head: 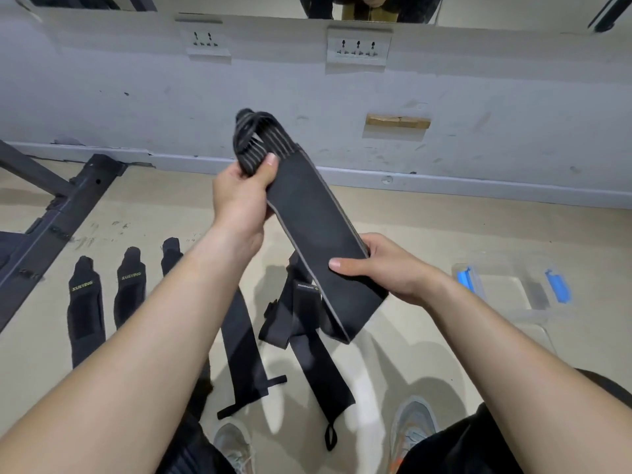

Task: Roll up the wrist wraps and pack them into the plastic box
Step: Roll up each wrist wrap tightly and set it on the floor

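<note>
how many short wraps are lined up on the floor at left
3: the leftmost wrap, the middle wrap beside it, and the third wrap, half covered by the left forearm. More could be hidden behind that arm.

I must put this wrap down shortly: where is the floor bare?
Bare floor lies between the loose wraps and the plastic box, and along the skirting behind the box. Crowded: the left, where three wraps lie beside the rack frame.
</note>
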